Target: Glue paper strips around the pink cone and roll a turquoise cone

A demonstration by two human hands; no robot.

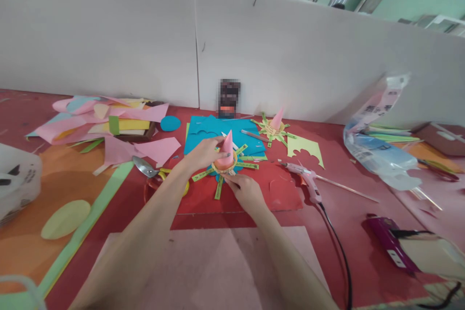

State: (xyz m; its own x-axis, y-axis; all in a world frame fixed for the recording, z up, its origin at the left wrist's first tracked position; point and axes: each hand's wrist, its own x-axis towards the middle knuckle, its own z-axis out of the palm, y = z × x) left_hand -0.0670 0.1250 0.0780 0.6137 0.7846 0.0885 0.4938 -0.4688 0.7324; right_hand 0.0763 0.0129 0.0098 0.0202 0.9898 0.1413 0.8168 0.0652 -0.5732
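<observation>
A pink paper cone [228, 147] stands upright in the middle of a paper flower with a yellow centre and green strips [220, 187] spreading out around it. My left hand [205, 152] grips the cone from the left, its fingers closed around the side. From the front right, my right hand [247, 193] pinches the lower edge of the flower's yellow centre. Blue paper shows under the flower. Farther back lies a second, similar flower with a pink cone [277, 120], touched by neither hand.
A pink hot glue gun [307, 179] with a black cord lies to the right. Scissors [145, 167] rest left of my left forearm. Blue sheets [203, 131], a red sheet [286, 189], pink scraps [152, 150], a plastic bag [385, 155] and a purple power strip [390, 242] surround the work.
</observation>
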